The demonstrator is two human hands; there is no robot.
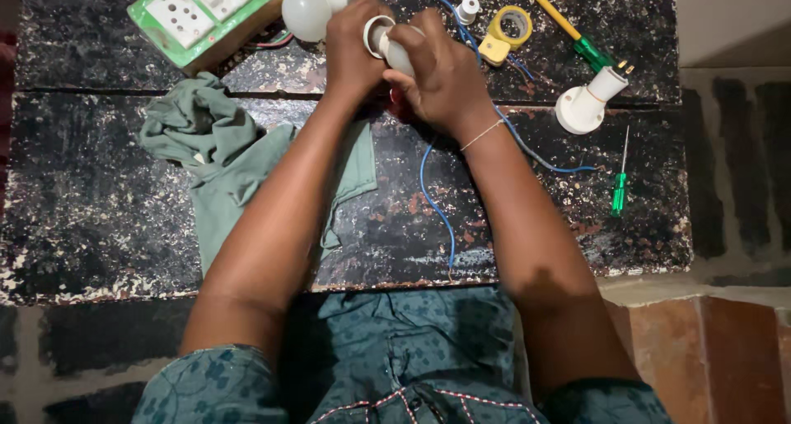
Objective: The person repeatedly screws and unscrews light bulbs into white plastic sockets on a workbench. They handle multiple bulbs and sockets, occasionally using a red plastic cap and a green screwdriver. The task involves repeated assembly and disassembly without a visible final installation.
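Observation:
Both my hands meet over a dark worn table point(99, 218). My left hand point(354, 45) grips a white lamp holder point(381, 38) by its round rim. My right hand point(441, 74) wraps the same holder's body from the right. A white bulb point(306, 10) lies just left of my left hand, touching it or nearly so. Blue wire point(437, 206) trails from under my hands toward the table's near edge.
A green-framed switch board point(194, 12) sits at the far left, a green cloth point(218, 156) under my left forearm. To the right lie yellow tape point(509, 30), a yellow-green screwdriver point(577, 37), a second white holder point(587, 103) and a small green tester point(620, 189).

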